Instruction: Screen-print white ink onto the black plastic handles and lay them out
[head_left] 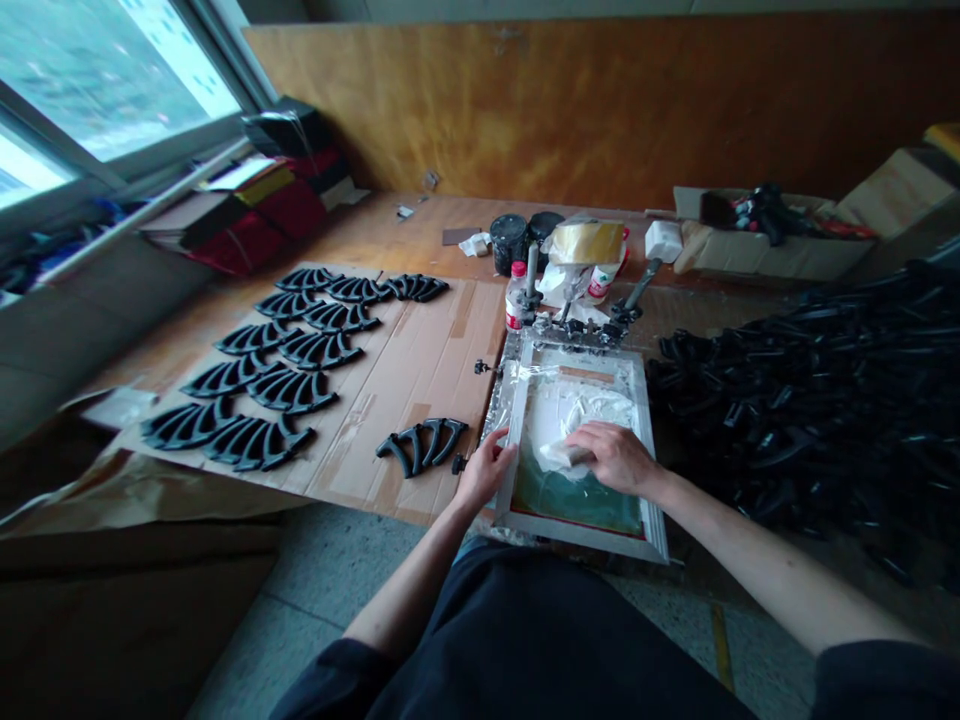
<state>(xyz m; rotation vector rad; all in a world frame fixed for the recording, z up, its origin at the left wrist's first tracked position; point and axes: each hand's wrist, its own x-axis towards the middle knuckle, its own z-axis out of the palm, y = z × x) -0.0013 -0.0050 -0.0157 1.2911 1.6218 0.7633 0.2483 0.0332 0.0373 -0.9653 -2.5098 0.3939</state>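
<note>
Firmly, our right hand [611, 458] pins a white cloth [564, 455] under curled fingers against the mesh [577, 500] of a silkscreen frame [577, 535], while our left hand [486, 470] lies open on the frame's left edge, probably to steady it against the pressure. The frame sits directly beneath both sets of fingers, hinged to clamps [577, 325] beyond them. Left of our left fingers, black moulded parts [431, 440] rest on cardboard [442, 340], seemingly spaced so they stay apart.

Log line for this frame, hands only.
left hand: on screen frame edge | right hand: white rag on mesh | nearest left: black plastic parts
</note>
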